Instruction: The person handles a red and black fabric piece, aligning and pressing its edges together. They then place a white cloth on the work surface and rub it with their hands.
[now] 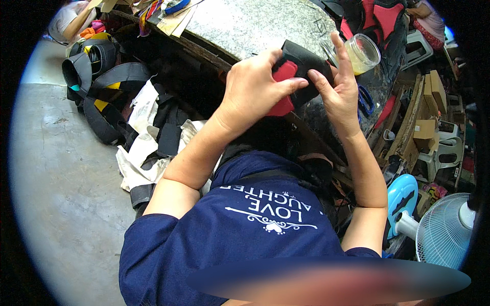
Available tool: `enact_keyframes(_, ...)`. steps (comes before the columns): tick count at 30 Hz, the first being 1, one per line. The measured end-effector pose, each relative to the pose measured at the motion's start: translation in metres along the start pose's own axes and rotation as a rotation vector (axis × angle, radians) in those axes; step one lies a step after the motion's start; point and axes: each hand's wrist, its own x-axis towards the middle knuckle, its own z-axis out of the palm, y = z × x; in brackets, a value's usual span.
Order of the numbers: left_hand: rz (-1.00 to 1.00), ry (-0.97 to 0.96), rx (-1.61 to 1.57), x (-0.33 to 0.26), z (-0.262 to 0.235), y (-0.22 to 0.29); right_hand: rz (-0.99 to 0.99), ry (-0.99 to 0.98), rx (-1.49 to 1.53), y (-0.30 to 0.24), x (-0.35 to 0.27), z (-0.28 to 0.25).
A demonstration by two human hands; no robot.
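Note:
Between my two hands, over the table's near edge, is a flexible black piece with a red part (287, 71), perhaps a shoe upper. My left hand (248, 91) grips its left side, thumb lying across the red part. At its right side, my right hand (341, 97) pinches the black part with the thumb, while one finger points up. The fingers behind the piece are hidden. Just right of my right hand stands a clear jar (363, 54) with something pale yellow in it. Below the jar lies a blue looped handle (366, 101), perhaps of scissors.
The speckled table top (240, 25) spreads ahead. Black and red cut pieces (385, 20) pile up at far right. Black bands with yellow patches (104, 84) and white cloth (145, 112) lie at left. A fan (444, 234) stands at lower right. Other people appear at both upper corners.

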Motion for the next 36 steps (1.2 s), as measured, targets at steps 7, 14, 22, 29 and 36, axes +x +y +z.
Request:
enact_keyframes(7, -0.358, -0.302, -0.989, 0.013, -0.013, -0.019, 0.158, -0.144, 0.052, -0.015, 0.0, -0.011)
enact_keyframes(14, -0.355, -0.212, -1.073, 0.014, -0.025, -0.02, -0.366, -0.166, -0.73, -0.018, 0.008, -0.036)
enact_keyframes(22, -0.328, -0.254, -1.202, 0.007, -0.023, -0.018, -0.421, -0.212, -0.781, -0.031, 0.01, -0.032)
enact_keyframes(29, -0.283, -0.189, -1.293, 0.012, -0.036, -0.025, 0.006, -0.316, -0.034, -0.026, 0.006, -0.034)
enact_keyframes(36, -0.266, -0.217, -1.331, 0.014, -0.023, -0.023, 0.238, -0.292, 0.374, -0.027, -0.017, 0.003)
